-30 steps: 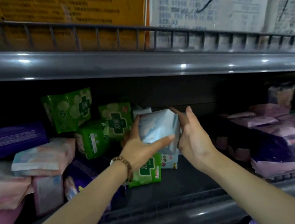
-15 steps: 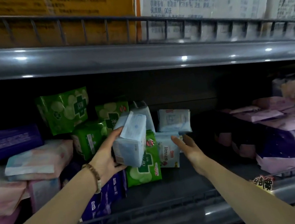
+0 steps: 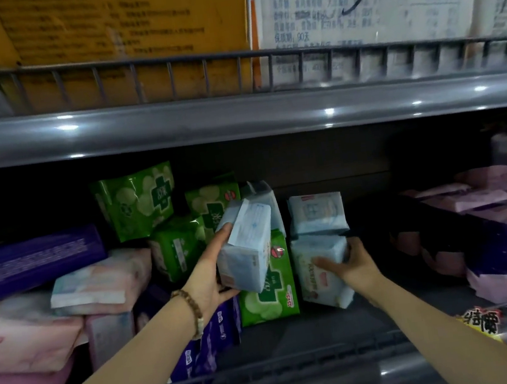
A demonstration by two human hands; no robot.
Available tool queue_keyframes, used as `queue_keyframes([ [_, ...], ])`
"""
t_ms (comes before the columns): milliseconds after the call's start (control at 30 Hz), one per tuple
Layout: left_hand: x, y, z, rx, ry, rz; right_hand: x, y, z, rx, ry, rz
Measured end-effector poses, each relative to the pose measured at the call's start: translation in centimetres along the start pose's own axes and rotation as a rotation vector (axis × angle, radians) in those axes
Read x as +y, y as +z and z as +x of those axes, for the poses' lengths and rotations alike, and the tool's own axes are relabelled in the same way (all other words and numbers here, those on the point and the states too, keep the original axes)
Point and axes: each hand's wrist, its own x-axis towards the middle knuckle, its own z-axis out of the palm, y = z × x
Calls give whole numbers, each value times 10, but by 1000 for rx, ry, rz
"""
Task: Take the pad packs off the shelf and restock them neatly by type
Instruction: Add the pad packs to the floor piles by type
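Note:
My left hand (image 3: 211,276) grips a pale blue pad pack (image 3: 246,247), held upright in front of the green packs. My right hand (image 3: 355,262) holds a second pale blue and white pack (image 3: 318,271) standing on the shelf floor, thumb on its front, fingers round its right side. Another pale blue pack (image 3: 317,212) lies on top of it. Green pad packs (image 3: 138,199) with a cross logo are piled behind and left; one green pack (image 3: 271,295) stands just below my left hand's pack.
Pink and pale packs (image 3: 97,281) and a purple box (image 3: 30,260) are stacked at the left. Dark purple packs (image 3: 212,334) stand by the wire front rail (image 3: 298,361). Pink and purple packs (image 3: 505,224) fill the right. Cardboard boxes (image 3: 130,31) sit on the shelf above.
My left hand has carried its blue pack slightly right and kept hold of it. My right hand has moved forward and taken hold of the lower blue and white pack on the shelf.

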Motion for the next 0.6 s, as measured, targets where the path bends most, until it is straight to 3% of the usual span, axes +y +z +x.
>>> queue_keyframes([
  [67,4,-2,-9,12,10,-9,-21,-14,-16,85,-84,86],
  [133,11,-1,-20,5,-9,-39,-48,-29,-35,63,-130,222],
  [200,18,3,-35,-50,-73,-95,-76,-37,-59,-108,-110,355],
  [300,20,-4,-61,-152,-169,-89,-108,-35,-99,-441,24,370],
  [400,9,-24,-90,-197,-232,-57,-122,-33,-131,-565,169,343],
  [533,-24,-47,-130,-62,-216,-51,-112,-24,-166,-706,307,294],
  [600,-42,-68,-148,-125,-271,29,-97,-15,-184,-768,365,253],
])
